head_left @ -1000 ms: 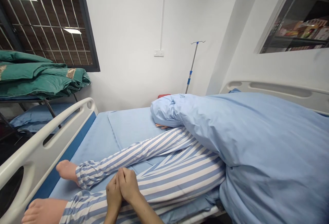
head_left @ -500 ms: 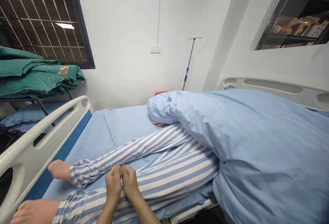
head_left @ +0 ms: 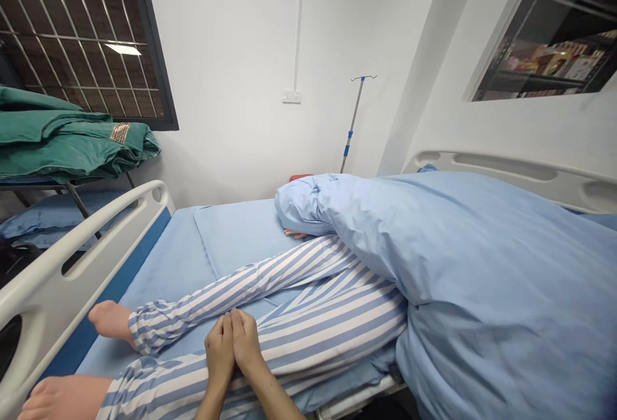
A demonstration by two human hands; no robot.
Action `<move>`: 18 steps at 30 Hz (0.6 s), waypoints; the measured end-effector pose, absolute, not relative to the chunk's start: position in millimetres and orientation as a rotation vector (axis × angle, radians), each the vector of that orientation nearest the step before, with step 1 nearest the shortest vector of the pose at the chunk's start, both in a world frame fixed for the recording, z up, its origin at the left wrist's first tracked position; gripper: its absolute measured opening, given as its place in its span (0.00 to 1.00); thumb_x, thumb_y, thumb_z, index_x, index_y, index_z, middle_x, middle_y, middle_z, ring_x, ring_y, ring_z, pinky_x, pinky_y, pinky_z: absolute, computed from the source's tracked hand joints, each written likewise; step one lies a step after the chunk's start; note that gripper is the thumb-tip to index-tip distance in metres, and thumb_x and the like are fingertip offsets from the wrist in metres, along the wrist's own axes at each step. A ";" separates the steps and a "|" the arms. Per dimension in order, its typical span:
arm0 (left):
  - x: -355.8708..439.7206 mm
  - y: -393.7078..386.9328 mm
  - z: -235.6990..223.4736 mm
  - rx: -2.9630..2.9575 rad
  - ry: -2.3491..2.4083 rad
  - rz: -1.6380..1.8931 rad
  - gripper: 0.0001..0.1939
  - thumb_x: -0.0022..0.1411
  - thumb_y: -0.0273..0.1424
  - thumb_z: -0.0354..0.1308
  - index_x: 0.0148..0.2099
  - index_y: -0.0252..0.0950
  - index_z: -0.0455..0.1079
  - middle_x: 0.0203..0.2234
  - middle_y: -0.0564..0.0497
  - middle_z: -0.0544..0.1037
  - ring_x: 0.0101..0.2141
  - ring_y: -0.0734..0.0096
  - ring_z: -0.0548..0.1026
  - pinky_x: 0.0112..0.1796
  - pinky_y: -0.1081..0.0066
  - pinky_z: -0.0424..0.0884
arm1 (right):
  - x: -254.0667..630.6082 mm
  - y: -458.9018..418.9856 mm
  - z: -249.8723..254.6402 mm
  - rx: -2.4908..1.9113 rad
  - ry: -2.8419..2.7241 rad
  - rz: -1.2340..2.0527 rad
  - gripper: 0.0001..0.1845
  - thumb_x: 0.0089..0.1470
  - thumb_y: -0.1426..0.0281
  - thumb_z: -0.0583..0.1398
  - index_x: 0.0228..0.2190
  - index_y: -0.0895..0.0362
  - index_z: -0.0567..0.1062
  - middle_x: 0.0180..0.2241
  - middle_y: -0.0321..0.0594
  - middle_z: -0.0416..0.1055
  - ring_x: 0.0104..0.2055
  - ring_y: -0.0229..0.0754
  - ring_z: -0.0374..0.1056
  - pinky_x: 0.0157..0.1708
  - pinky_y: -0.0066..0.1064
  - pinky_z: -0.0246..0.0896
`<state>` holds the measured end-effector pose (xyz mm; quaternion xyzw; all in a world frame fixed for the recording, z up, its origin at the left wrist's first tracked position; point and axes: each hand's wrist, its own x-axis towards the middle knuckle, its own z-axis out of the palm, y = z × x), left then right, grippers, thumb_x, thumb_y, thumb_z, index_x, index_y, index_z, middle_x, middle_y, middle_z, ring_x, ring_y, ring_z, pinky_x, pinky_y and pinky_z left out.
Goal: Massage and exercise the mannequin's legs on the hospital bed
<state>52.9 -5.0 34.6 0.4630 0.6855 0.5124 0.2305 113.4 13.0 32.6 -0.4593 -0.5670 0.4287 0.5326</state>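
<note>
- pale room wall point(head_left: 231, 85) behind, barred window point(head_left: 96, 66) at one side, drip pole point(head_left: 354, 111) beyond the bed point(head_left: 241, 220).
- striped trousers point(head_left: 332, 336) are on a lying figure point(head_left: 67, 395), legs along the bed, bare feet toward the pale end board point(head_left: 103, 265).
- left grip point(head_left: 220, 348) and right grip point(head_left: 245, 343): fingers curled in, the two pressed together over the near leg. nothing seen in either; can't tell if they touch the cloth.
- handling, my read: trouser cloth light, limp, not slippery, creases easily. legs inside probably far heavier and bendy only at the joints.
- to hold a leg, i'd go under calf and heel, both sides. cloth alone would likely just slide or stretch.
- quilt point(head_left: 482, 253) reads soft and bulky, moderate weight. best hold is the bunched edge over the hips; pinching one layer may let the filling sag.
- looks: trousers white with blue stripes, fairly smooth on the near thigh, gathered in folds at both ankles.
- quilt plain light blue, puffed and rumpled, over the upper body; fingertips point(head_left: 295, 234) poke out below its far corner. near side drapes over the bed edge.
</note>
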 end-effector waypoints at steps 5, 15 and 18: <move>54.7 -4.4 31.6 1.315 1.842 1.328 0.20 0.57 0.45 0.43 0.23 0.37 0.64 0.18 0.52 0.71 0.24 0.70 0.66 0.28 0.73 0.61 | 132.7 5.9 53.6 -1.139 -1.676 0.758 0.22 0.60 0.63 0.45 0.20 0.57 0.67 0.18 0.35 0.63 0.21 0.35 0.56 0.23 0.28 0.43; 59.8 -1.1 24.7 1.399 1.842 1.313 0.21 0.57 0.45 0.45 0.21 0.36 0.63 0.16 0.53 0.68 0.23 0.72 0.64 0.28 0.73 0.59 | 144.2 6.5 26.3 -1.162 -1.605 0.764 0.23 0.61 0.63 0.44 0.21 0.57 0.68 0.18 0.36 0.64 0.22 0.35 0.58 0.24 0.27 0.45; 68.5 6.3 35.7 1.334 1.711 1.378 0.20 0.56 0.45 0.47 0.20 0.36 0.61 0.15 0.54 0.66 0.22 0.73 0.62 0.26 0.73 0.59 | 146.8 10.8 26.4 -1.117 -1.509 0.864 0.24 0.61 0.61 0.44 0.20 0.58 0.68 0.19 0.36 0.64 0.23 0.36 0.58 0.24 0.26 0.48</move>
